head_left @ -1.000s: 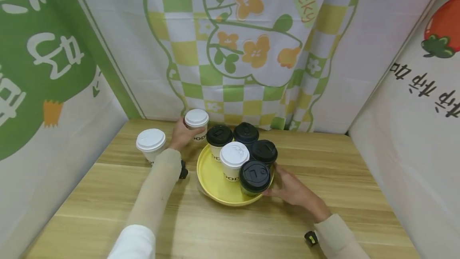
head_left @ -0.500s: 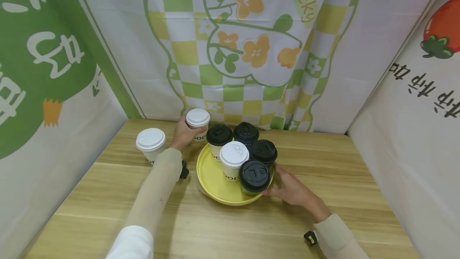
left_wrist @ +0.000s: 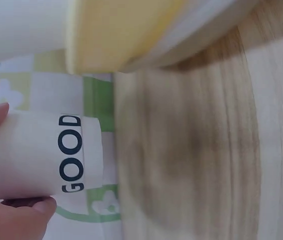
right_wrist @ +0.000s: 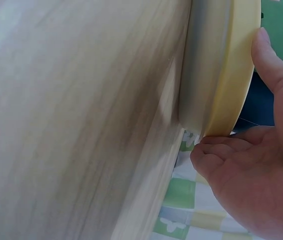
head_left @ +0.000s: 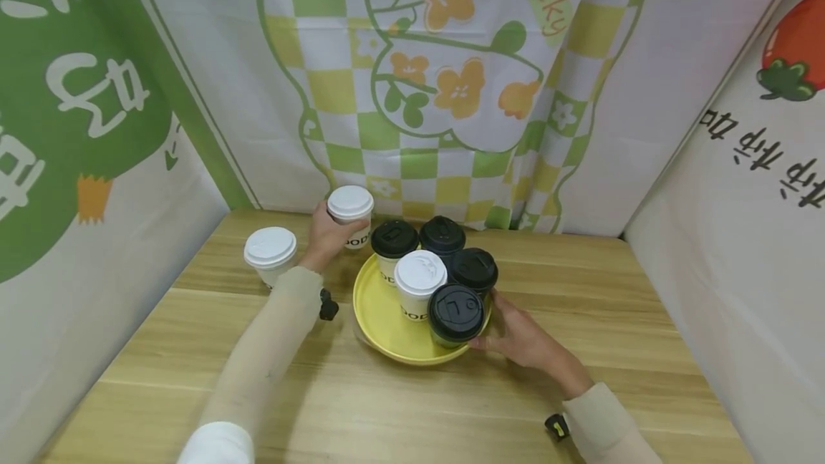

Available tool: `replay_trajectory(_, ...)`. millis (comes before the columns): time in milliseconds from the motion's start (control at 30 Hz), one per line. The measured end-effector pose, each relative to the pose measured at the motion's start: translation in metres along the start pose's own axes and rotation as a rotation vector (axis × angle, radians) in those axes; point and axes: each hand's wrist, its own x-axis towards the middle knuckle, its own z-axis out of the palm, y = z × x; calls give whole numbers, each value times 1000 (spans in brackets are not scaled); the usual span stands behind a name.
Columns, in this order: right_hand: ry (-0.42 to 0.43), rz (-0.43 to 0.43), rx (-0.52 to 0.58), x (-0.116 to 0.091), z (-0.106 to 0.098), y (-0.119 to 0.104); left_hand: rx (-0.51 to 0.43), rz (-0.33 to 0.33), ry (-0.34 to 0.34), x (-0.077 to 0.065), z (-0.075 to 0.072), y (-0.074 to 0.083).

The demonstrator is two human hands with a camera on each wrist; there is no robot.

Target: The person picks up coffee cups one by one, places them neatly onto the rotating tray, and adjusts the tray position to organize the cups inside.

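My left hand [head_left: 326, 238] grips a white-lidded paper coffee cup [head_left: 351, 203] behind the tray's left side. In the left wrist view, "GOOD" is printed on the paper cup [left_wrist: 29, 155], and a narrow gap separates its base from the tabletop. My right hand [head_left: 525, 336] holds the rim of a round yellow tray [head_left: 372, 317], its thumb and fingers spread along the edge in the right wrist view. On the tray stand several black-lidded cups, among them a front one [head_left: 456, 312], and one white-lidded cup [head_left: 420, 275].
Another white-lidded cup [head_left: 271, 249] stands on the wooden table [head_left: 387, 414] left of my left forearm. A patterned curtain [head_left: 445, 127] hangs along the back edge. Printed cloth walls close both sides. A pale base [right_wrist: 201, 65] shows beneath the tray.
The white-lidded cup in my left hand has risen slightly and shifted a little left over the last half second. My right hand and the tray keep their places.
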Motion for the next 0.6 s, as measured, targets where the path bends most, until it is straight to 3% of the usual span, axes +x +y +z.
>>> replay_trajectory(233,-9,9,6,-2,1,-1,-38,0,27,-9,-9,17)
replay_trajectory(600,-13,27,6,-4,1,-4,-14,7,-45,-32,-33,45)
